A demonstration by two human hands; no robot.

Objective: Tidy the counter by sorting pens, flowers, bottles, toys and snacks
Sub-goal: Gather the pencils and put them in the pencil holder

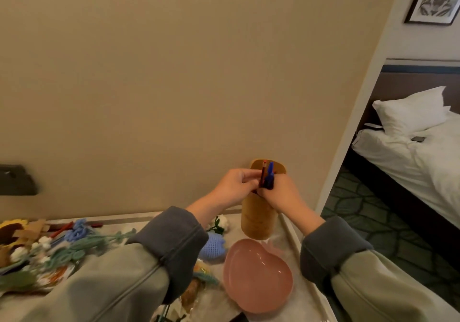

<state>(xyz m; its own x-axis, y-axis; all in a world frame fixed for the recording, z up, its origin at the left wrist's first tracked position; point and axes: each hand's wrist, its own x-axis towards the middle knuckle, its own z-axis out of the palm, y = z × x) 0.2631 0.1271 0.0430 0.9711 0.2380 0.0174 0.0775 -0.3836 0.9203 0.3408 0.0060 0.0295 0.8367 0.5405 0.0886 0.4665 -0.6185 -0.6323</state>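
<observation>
At the back right corner of the counter, close to the wall, we hold two pens upright in front of the tall amber holder. Our left hand pinches the red pen with curled fingertips, and our right hand has its fingers wrapped round the lower part of the blue pen. Both hands touch each other and cover the pens' lower ends, so we cannot tell whether those ends are already inside the holder's mouth.

We judge the step to be dropping the pens into the holder. To do it well, we should bring the two pens parallel, aim their lower ends over the middle of the opening, and loosen the fingers only once the ends are below the rim. The holder is tall and narrow, so a sideways knock could tip it onto the pink heart-shaped dish just in front. Crochet flowers lie well apart on the left, awaiting sorting.
</observation>
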